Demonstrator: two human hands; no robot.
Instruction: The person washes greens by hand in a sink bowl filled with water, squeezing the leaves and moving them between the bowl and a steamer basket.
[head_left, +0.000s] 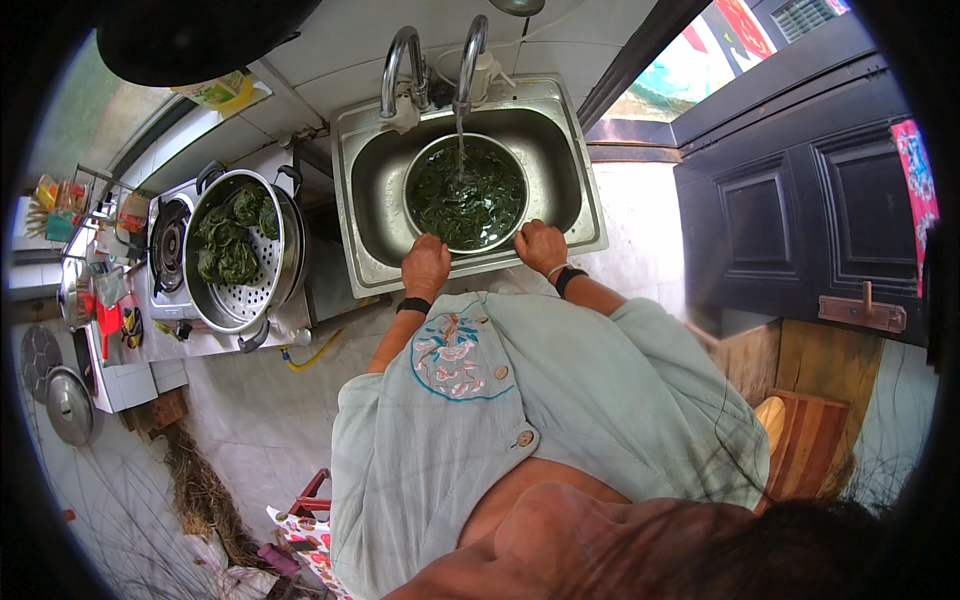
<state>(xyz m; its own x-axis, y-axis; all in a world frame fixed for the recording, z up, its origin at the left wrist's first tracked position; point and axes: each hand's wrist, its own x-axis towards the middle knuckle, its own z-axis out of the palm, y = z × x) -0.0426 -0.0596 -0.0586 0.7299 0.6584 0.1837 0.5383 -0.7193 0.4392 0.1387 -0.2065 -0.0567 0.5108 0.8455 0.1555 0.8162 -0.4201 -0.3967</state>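
Water runs from the right-hand chrome faucet into a round metal basin full of dark green leaves and water. The basin stands in a stainless steel sink. My left hand rests with curled fingers on the sink's front edge, by the basin's lower left. At the basin's lower right, my right hand is likewise curled at the same edge. Whether either hand grips the rim or the edge cannot be told.
Left of the sink, a perforated steamer pot holds clumps of cooked-looking greens, beside a gas stove. A second chrome faucet stands at the sink's back. A dark panelled door is at the right, and a pot lid lies far left.
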